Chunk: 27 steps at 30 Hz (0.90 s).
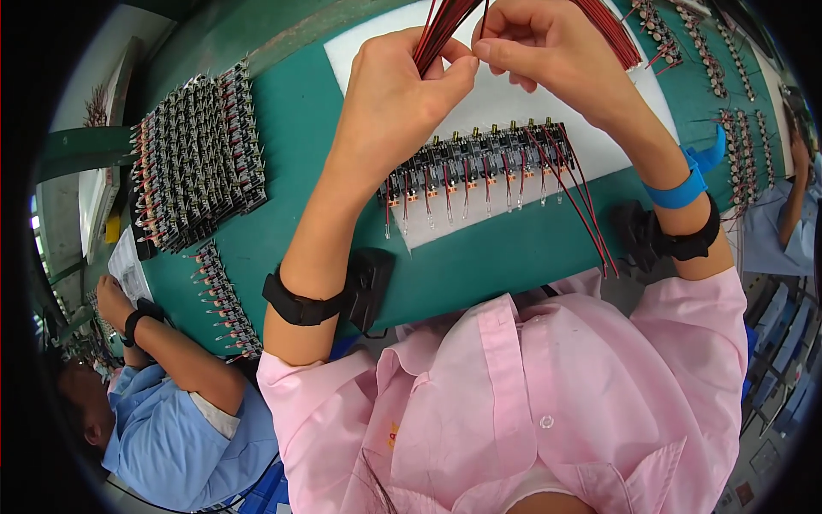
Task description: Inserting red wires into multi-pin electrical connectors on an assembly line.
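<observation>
My left hand (402, 94) is closed round a bundle of thin red and dark wires (445, 27) at the top of the view. Close beside it, my right hand (552, 51) pinches with thumb and forefinger at a single red wire (485, 19). Below both hands a strip of small black circuit boards (492, 154) lies on a white foam sheet (428, 230). Short red leads with clear-tipped parts hang from its near edge. At the strip's right end, longer red wires (582, 206) trail over the foam toward the table's near edge.
More red wires (612, 38) lie behind my right hand. Stacked board strips (201, 154) stand on the green table (295, 154) at left, with another strip (224, 300) nearer. Further strips (702, 51) lie at right. Co-workers in blue sit left (184, 437) and right (775, 231).
</observation>
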Each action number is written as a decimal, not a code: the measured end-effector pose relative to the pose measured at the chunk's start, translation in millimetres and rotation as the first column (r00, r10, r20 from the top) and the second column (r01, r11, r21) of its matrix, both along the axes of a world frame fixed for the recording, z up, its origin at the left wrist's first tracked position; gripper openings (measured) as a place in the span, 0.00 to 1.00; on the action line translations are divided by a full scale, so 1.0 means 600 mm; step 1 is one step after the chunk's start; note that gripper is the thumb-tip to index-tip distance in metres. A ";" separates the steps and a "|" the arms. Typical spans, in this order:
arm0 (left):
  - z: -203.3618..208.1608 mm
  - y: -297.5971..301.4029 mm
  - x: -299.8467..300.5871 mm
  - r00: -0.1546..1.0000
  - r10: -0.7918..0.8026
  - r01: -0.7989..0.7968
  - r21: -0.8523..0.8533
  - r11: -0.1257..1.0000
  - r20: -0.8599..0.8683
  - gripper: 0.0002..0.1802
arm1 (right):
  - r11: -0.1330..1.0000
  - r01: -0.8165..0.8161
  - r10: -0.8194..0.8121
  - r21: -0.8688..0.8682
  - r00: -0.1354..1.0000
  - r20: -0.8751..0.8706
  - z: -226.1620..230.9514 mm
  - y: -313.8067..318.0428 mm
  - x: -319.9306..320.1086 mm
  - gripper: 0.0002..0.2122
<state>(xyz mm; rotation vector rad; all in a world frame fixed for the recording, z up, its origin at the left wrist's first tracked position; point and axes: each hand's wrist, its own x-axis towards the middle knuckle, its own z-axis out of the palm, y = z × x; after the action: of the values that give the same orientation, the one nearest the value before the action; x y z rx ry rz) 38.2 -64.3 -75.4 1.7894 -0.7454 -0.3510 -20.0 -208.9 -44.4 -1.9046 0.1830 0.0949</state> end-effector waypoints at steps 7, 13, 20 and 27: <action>-0.003 0.007 0.007 0.990 -0.138 0.137 0.124 0.983 -0.004 0.11 | 0.982 -0.170 0.184 -0.084 0.961 0.206 -0.056 -0.024 -0.016 0.06; 0.015 0.013 0.008 0.983 -0.121 0.142 0.154 0.978 -0.136 0.13 | 0.926 -0.268 0.311 -0.266 0.941 0.134 -0.068 -0.029 -0.034 0.05; 0.011 0.011 0.008 0.989 -0.047 0.059 0.084 0.995 -0.137 0.14 | 0.937 -0.216 0.284 -0.276 0.930 0.235 -0.087 -0.024 -0.043 0.04; 0.013 0.011 0.007 0.991 -0.037 0.047 0.076 0.996 -0.129 0.14 | 0.928 -0.188 0.280 -0.321 0.921 0.271 -0.089 -0.022 -0.044 0.04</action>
<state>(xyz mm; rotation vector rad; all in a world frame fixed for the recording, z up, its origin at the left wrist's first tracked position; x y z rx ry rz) 42.1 -57.6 -67.5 1.8083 -0.6877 -0.5247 -46.6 -221.8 -97.6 -2.1986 -0.2656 -0.0769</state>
